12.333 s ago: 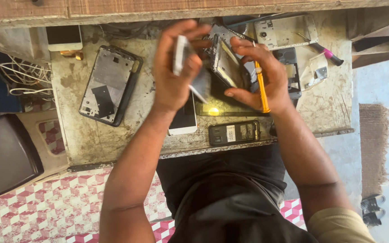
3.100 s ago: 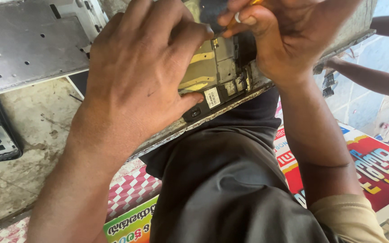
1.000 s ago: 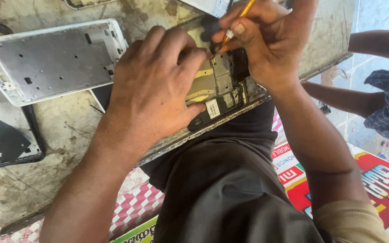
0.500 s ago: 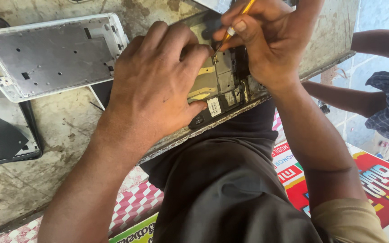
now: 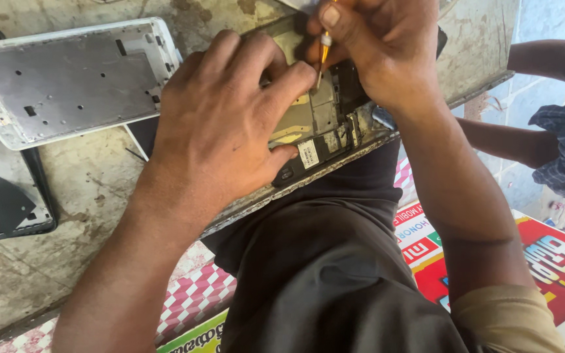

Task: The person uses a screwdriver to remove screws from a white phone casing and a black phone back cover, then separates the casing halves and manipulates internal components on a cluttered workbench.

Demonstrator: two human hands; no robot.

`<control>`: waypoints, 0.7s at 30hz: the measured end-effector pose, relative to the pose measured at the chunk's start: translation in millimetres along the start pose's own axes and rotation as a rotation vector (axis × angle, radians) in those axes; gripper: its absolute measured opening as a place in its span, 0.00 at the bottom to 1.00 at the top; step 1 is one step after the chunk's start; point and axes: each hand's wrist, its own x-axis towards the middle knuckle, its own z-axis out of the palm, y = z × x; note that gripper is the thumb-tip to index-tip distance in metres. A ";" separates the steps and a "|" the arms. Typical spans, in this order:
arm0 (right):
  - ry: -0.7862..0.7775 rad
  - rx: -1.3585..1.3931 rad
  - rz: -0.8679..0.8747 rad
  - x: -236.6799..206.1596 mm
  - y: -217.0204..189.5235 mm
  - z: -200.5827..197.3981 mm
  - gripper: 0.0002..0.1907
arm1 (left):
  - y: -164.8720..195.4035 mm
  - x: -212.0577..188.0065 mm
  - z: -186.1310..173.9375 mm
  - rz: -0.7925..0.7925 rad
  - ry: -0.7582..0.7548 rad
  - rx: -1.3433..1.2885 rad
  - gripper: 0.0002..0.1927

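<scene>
My left hand [image 5: 223, 124] lies flat over an opened phone [image 5: 322, 127] at the near edge of a worn worktable [image 5: 99, 189], fingers pressing it down. The phone's bare circuit board and metal shields show between my hands. My right hand [image 5: 380, 46] pinches a thin yellow screwdriver [image 5: 324, 49] whose tip points down onto the board near my left fingertips.
A silver phone frame [image 5: 67, 78] lies on the table at upper left, with a black phone part [image 5: 4, 206] below it. Another person's arm [image 5: 518, 140] in a checked sleeve reaches in at the right. Coloured printed boards [image 5: 550, 261] lie on the floor.
The view has shifted slightly, so table and parts sit lower in the frame. My right hand and screwdriver stay on the board; my left hand keeps pressing the phone.
</scene>
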 end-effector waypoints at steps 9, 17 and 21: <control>0.185 0.234 -0.030 -12.8 5.3 -1.7 0.06 | -0.2 -0.1 0.1 0.008 -0.023 -0.003 0.37; 0.028 -0.714 -0.225 -45.9 -17.9 3.3 0.13 | -0.9 0.9 0.9 -0.012 -0.025 0.016 0.40; 0.006 -0.871 -0.281 -52.0 -24.6 11.8 0.11 | -0.8 1.0 0.5 -0.010 -0.011 0.015 0.42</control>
